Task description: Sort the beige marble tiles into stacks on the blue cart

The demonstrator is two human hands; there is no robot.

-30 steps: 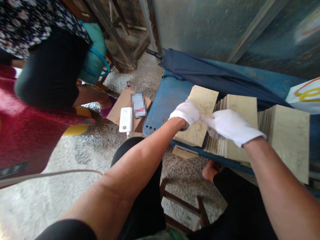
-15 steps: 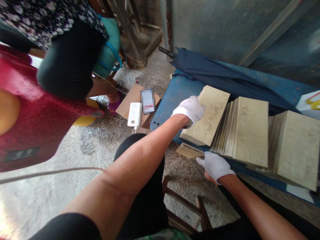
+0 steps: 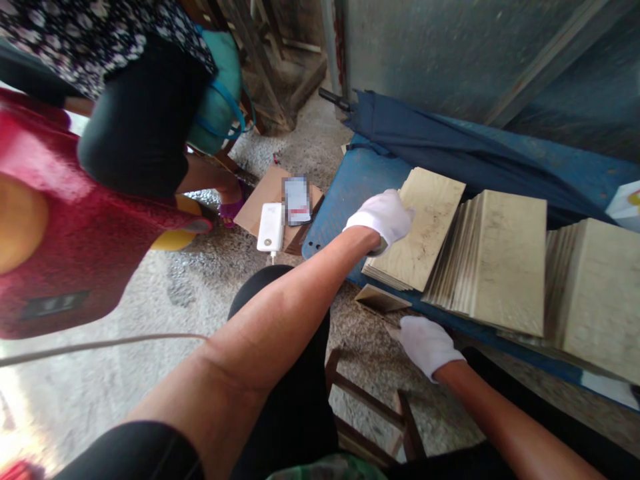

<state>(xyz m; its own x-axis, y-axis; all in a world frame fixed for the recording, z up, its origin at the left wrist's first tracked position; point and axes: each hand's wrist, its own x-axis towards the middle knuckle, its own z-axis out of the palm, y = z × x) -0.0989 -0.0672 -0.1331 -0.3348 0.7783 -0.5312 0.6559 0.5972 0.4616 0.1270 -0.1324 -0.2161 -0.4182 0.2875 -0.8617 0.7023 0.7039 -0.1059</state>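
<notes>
My left hand [image 3: 383, 219], in a white glove, is closed at the upper left edge of the nearest stack of thin wooden boards [image 3: 425, 230]. Its thumb side lies over the top board; its other fingers are mostly hidden. My right hand [image 3: 427, 347], gloved in white too, is low in front of the blue bench [image 3: 333, 207]. Its fingertips point left, blurred and partly hidden, so its grip is unclear. Just beyond them a small tilted board [image 3: 383, 299] sits below the bench edge. Two more stacks, a middle stack [image 3: 513, 260] and a right-hand stack [image 3: 605, 293], lean in fanned rows.
A folded dark blue umbrella [image 3: 440, 143] lies along the back of the bench. On cardboard [image 3: 255, 193] to the left are a white power bank [image 3: 271, 227] and a phone [image 3: 299, 200]. A seated person [image 3: 145, 113] is beside a red machine [image 3: 100, 220]. Below is a wooden stool [image 3: 367, 400].
My right hand has drawn down and slightly left, away from the bench edge. The small board has tilted and its dark inner side shows. My left hand stays at the stack; the view shifted slightly.
</notes>
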